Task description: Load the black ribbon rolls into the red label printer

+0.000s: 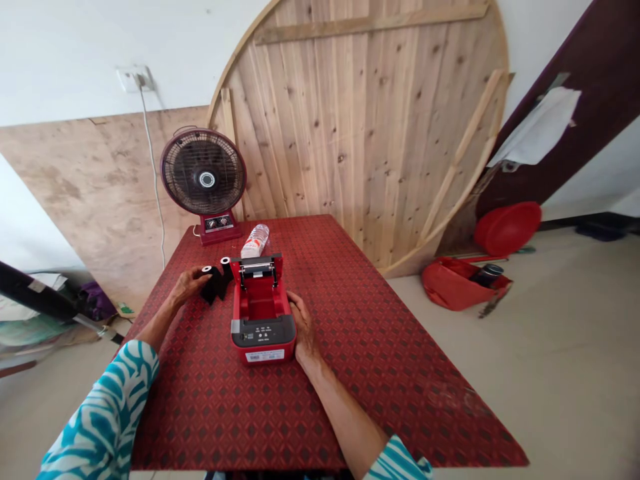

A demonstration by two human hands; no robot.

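A red and dark grey label or receipt printer stands on the table, its lid raised and its red inner bay exposed. My right hand is against the printer's right side, fingers curled along it and the thumb partly hidden. To the left of the printer, my left hand has its fingertips closed on a small black roll with a white end. Close beside that is a second black roll, also white at its end. Whether black material joins the two rolls I cannot make out.
Behind the printer a clear plastic-wrapped pack lies on the red patterned table. A dark red fan stands at the table's far left corner. A round wooden board leans on the wall. On the floor at right sits a red bag.
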